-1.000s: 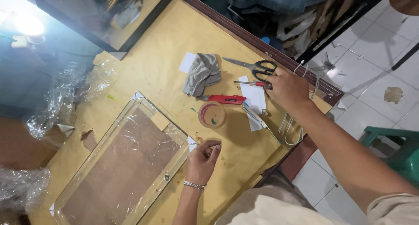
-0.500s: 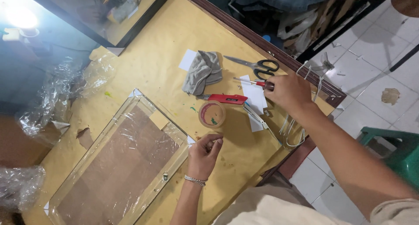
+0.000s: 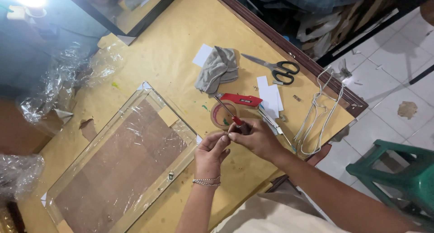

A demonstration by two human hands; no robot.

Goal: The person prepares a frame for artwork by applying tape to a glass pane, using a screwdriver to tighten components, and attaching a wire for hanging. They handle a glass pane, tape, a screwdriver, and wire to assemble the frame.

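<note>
Screwdriver [image 3: 230, 113] over paper-covered table [image 3: 190, 25]; tiled floor [image 3: 393, 97] beside.

My red-handled screwdriver [image 3: 231, 115] tilts, thin shaft pointing away, above the tabletop's [image 3: 181, 38] near edge, over a tape roll [image 3: 222, 116].

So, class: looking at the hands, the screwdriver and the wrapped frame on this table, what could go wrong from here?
1. The red-handled screwdriver in the right hand has its metal tip close to the left hand's fingers; a slip might jab them.
2. The plastic-wrapped picture frame lies just beside both hands, so a slipped tip could tear its wrap.
3. The white cord hangs over the table edge and might snag a sleeve.
</note>
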